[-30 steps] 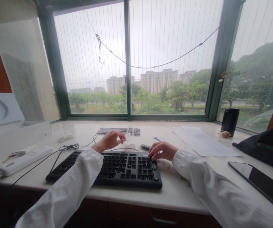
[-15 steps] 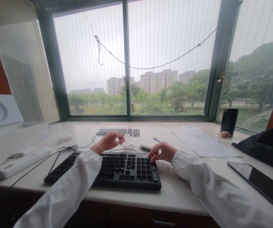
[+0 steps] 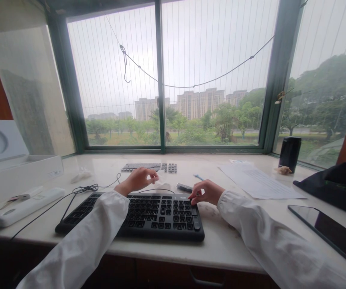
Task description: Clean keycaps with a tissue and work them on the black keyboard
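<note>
A black keyboard (image 3: 149, 216) lies along the front of the counter, most of its key sockets bare, with a few long keycaps still on its right column. Over its upper right corner, my right hand (image 3: 206, 192) is closed in a pinch, fingertips at the top right key position. What it pinches is too small to make out. My left hand (image 3: 138, 179) hovers above the keyboard's back edge, thumb and forefinger drawn together. Near those fingertips is a whitish, see-through thing (image 3: 162, 185); whether they hold it is unclear. Loose keycaps (image 3: 141, 167) lie in rows behind.
Right of the keyboard are a dark brush-like tool (image 3: 185, 187), a blue stick (image 3: 199, 177), printed paper (image 3: 257, 180), a tablet (image 3: 326, 228) and a black cylinder (image 3: 290, 154). At left, a cable (image 3: 85, 188), a white power strip (image 3: 30, 206) and a white box (image 3: 22, 168).
My right hand has shifted very slightly right at the keyboard corner. My left hand has stayed in place, and the keyboard has hardly moved.
</note>
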The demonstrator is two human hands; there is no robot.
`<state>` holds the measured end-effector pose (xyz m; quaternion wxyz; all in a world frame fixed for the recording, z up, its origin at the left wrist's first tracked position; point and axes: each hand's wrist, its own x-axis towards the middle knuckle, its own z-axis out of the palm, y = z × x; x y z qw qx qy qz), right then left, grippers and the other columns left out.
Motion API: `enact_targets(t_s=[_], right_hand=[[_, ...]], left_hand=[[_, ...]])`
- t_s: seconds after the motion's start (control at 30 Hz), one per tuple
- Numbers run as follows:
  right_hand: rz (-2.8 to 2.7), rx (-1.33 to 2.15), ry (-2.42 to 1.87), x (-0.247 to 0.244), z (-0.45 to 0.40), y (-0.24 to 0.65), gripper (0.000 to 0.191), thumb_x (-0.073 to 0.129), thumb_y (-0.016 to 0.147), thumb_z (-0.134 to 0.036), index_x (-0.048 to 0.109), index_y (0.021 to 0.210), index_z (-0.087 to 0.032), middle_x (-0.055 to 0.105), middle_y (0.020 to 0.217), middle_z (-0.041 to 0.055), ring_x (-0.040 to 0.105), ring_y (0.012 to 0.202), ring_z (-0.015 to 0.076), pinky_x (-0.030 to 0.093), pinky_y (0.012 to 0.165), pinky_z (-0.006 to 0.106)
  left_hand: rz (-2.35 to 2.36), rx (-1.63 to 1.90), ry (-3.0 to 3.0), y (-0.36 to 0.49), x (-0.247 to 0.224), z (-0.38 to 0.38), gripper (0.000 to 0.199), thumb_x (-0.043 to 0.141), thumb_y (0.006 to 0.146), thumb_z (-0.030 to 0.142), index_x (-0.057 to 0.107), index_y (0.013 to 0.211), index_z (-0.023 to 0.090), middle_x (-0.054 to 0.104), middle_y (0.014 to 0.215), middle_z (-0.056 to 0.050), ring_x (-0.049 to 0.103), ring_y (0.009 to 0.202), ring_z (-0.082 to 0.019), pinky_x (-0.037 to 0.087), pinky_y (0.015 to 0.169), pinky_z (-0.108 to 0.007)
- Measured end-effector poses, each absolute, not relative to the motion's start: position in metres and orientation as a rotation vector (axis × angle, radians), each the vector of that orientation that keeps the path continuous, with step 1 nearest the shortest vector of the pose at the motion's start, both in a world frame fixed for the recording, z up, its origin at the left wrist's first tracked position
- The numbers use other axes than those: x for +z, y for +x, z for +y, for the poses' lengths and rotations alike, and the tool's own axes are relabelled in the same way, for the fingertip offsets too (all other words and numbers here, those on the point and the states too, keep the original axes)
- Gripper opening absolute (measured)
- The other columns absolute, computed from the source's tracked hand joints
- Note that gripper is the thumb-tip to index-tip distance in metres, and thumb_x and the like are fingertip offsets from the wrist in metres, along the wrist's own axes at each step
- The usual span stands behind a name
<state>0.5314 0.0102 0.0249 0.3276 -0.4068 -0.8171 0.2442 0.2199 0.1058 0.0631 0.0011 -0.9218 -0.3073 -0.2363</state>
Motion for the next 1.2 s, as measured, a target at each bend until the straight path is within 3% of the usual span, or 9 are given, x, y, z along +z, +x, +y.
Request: enact_targets(t_s=[1.2], right_hand=[[-2.203,0.678,-1.115,0.0207,0.0110,0.5358,0.051,0.073,0.067,-0.060,0.078,0.086,-0.013,0.066,0.067,0.0070,0.049,0.061,0.0128,0.041,0.059,0.027]], left_hand=[[-0.927,-0.749,-2.896,0.2207,0.0620,0.1064,0.022,0.056,0.089,0.038,0.074,0.087,0.025,0.074,0.078,0.001,0.060,0.061,-0.013,0.036,0.061,-0.024]])
